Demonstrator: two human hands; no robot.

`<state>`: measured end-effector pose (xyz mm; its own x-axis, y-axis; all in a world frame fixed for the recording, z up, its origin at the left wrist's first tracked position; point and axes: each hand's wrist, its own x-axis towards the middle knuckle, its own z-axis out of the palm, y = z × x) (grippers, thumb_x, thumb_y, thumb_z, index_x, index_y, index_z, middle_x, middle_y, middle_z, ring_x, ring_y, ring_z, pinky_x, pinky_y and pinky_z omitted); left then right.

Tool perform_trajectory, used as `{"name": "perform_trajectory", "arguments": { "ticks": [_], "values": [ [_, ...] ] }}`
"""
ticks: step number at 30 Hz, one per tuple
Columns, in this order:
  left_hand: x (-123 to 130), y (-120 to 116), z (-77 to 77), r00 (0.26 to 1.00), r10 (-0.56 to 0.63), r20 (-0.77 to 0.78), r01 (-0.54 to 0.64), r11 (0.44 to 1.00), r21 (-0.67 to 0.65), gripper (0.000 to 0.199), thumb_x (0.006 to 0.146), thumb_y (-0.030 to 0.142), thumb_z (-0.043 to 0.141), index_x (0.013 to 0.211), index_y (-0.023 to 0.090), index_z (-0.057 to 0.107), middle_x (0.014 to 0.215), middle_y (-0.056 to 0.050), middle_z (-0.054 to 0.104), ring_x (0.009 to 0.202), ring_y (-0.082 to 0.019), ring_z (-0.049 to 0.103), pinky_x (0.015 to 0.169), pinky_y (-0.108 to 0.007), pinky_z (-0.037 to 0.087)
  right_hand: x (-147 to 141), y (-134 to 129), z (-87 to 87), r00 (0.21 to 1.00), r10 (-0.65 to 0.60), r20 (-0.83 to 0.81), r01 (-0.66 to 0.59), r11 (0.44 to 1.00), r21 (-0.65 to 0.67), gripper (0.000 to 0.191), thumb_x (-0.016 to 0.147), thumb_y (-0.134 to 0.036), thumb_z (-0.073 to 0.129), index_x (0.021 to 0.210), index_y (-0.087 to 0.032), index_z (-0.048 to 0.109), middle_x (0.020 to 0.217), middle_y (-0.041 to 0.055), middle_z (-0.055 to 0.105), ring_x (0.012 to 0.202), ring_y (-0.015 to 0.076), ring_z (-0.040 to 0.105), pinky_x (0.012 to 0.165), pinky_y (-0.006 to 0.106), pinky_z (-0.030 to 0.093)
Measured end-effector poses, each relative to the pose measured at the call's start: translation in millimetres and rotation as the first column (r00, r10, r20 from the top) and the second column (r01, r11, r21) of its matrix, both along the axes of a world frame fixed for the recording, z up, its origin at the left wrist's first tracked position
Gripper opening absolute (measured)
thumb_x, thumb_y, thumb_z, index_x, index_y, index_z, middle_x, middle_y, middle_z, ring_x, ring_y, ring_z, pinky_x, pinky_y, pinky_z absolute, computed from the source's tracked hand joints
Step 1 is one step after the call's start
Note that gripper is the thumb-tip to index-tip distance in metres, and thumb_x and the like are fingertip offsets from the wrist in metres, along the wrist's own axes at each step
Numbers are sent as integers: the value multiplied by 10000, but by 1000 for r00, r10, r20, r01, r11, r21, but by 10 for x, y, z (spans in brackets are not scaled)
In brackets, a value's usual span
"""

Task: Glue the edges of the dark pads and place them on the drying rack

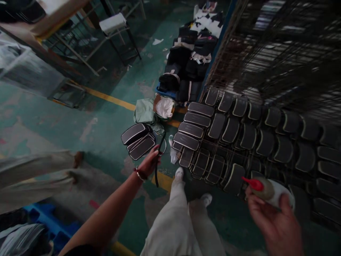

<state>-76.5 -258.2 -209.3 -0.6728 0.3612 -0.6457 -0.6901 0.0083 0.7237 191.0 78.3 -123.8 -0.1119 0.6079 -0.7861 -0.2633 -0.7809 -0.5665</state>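
Note:
Fingers curled, my left hand (pixel 151 161) grips a thin black strip (pixel 157 174), which hangs down past the palm and sticks up above the fingers. My right hand (pixel 274 220) is wrapped round a white squeeze bottle (pixel 279 193) with a red nozzle (pixel 255 184), tilted so the nozzle points left. Beyond the left hand, a few dark oblong pieces with pale edging (pixel 141 137) lie on the floor. Close to the bottle, rows of similar dark pieces (pixel 231 129) rest on a wire rack.
Black bundles (pixel 181 58) line the floor along a wire cage (pixel 239 42). A green cloth (pixel 145 111) lies beside an open bag (pixel 164 106). At the left stand a worktable (pixel 50 17), a stool (pixel 113 24), another person's legs (pixel 39 170) and a blue pallet (pixel 57 225).

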Motion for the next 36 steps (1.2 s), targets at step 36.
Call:
{"name": "perform_trajectory", "arguments": {
  "ticks": [36],
  "values": [
    [1563, 2392, 2941, 51, -925, -376, 999, 54, 3, 264, 810, 205, 740, 1073, 226, 757, 1067, -61, 806, 893, -207, 754, 785, -303, 581, 1586, 678, 2732, 950, 310, 30, -122, 283, 951, 318, 757, -375, 877, 994, -225, 727, 752, -25, 676, 539, 134, 610, 395, 215, 505]
  ]
}}
